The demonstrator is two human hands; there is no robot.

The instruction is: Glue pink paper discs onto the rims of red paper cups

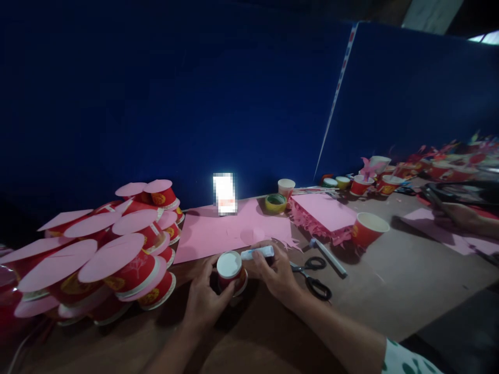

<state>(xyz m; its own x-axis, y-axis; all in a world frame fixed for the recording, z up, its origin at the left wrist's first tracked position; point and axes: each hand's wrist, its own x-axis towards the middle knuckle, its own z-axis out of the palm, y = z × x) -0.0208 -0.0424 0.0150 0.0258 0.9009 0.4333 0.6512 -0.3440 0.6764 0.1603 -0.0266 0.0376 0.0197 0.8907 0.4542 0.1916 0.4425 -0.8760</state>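
Head view: held upside down in the left hand [206, 298], a small red paper cup [229, 271], round white base uppermost, red wall widening downward to a pale rim. Gripped in the right hand [278, 272], a short white tube [266, 251] with faint bluish markings, smooth and cylindrical, lying nearly level. Left fingers curled round the cup, thumb across its near side; right hand mostly closed, with the tube pinched between thumb and fingers. Cup between the two hands, well within the left one's grasp; tube just right of the white base, left end pointing at its edge, contact impossible to tell.

To the left, piled in tiers, inverted red cups topped with flat pink paper discs [111, 253]. Beyond the hands, a smooth pink sheet [202, 228] spread on the dull brown table [393, 280]. Right of the right hand, scissors [303, 271] with black looped handles, partly behind the wrist; farther off, a ring-shaped tape roll [275, 203], layered pink paper [325, 210] with ragged scraps underneath, and an upright red cup [368, 234].
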